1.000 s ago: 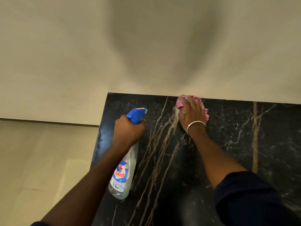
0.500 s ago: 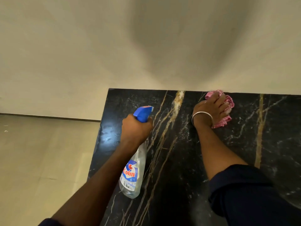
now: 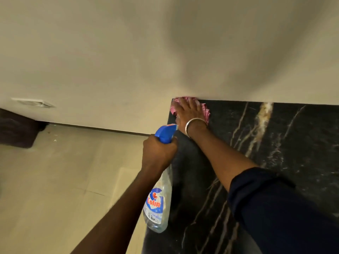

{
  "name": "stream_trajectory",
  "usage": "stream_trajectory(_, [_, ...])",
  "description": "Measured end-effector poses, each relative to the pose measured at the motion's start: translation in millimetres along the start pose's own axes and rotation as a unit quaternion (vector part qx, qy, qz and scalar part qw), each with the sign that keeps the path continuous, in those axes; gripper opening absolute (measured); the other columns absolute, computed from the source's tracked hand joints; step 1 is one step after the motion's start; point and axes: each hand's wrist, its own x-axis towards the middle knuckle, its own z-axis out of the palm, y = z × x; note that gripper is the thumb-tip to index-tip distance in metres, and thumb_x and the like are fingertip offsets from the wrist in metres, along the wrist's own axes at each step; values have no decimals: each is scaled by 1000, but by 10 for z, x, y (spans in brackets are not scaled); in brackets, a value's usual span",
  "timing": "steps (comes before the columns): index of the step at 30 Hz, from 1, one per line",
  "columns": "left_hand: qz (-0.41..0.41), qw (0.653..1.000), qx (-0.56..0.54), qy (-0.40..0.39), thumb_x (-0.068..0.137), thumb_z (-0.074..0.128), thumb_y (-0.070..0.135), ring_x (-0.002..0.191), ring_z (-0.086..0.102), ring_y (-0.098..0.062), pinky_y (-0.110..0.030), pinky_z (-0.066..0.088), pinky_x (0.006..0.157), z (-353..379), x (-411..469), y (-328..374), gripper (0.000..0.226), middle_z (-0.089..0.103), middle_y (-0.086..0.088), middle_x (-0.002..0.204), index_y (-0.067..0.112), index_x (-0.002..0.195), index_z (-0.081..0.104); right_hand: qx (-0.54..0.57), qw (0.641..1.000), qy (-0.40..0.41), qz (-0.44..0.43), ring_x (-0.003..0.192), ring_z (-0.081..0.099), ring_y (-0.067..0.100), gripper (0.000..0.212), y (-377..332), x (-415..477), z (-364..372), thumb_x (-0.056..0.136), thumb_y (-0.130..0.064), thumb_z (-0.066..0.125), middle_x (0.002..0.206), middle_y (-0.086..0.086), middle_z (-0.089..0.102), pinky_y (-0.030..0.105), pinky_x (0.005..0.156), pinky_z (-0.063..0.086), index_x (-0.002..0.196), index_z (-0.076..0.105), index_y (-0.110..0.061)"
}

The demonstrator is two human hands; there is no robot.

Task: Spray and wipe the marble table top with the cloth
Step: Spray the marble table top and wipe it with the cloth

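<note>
The right hand (image 3: 189, 114) lies flat on a pink cloth (image 3: 205, 111), its fingers straight and a little spread, and presses the cloth down on the far left corner of the table (image 3: 278, 143), right where the table top meets the pale wall (image 3: 110, 52). The cloth is crumpled, and its edges show on both sides of the hand. A silver bracelet (image 3: 194, 123) sits on the right wrist, and a dark blue sleeve (image 3: 275, 208) is pushed up on the forearm. The table top is black marble with gold and white veins running across it. The left hand (image 3: 158, 153) grips the neck of a spray bottle (image 3: 157, 204), with the fingers curled tightly around it just under the blue spray head. The nozzle is just beside the right wrist, and the clear body of the bottle hangs tilted over the left edge of the table. Its label is blue and white with the word "Colin" in red letters; the small print below is too blurred to read. To the left there is a beige tiled floor (image 3: 55, 180), a pale rectangular plate (image 3: 33, 102) low on the wall, and a dark brown object (image 3: 16, 129) on the floor that I cannot identify.
</note>
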Motion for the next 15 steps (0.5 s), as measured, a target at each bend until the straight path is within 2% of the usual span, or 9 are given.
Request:
stream_trajectory(4, [-10, 1000, -12, -10, 84, 66, 22, 53, 49, -10, -21, 42, 55, -308, 7, -290, 18, 49, 1, 59, 19, 75, 51, -19, 1000, 14, 8, 145, 18, 36, 64, -58, 65, 35, 94, -33, 46, 160, 4, 21, 52, 119, 12, 153, 24, -25])
stream_trajectory(7, [-19, 999, -10, -29, 83, 66, 23, 51, 49, -10, -24, 46, 55, -454, -64, -546, 20, 49, 1, 58, 21, 73, 49, -36, 999, 6, -14, 144, 20, 35, 62, -180, -132, 67, 94, -34, 46, 159, 5, 23, 51, 119, 15, 152, 26, -25])
stream_trajectory(11, [-16, 999, 10, -41, 85, 65, 23, 48, 47, -7, -15, 39, 53, -597, -162, -853, 18, 48, 2, 58, 19, 76, 50, -45, 999, 0, -24, 142, 26, 34, 61, -597, -759, 226, 93, -36, 46, 157, 6, 29, 51, 117, 19, 150, 29, -23])
stream_trajectory(15, [-5, 999, 2, -53, 84, 65, 22, 49, 45, -8, -16, 38, 53, -674, -284, -1061, 16, 46, 2, 57, 14, 79, 52, -44, 999, -3, -25, 139, 34, 35, 62, -971, -1422, 411, 88, -38, 52, 152, 8, 37, 54, 116, 25, 146, 36, -22])
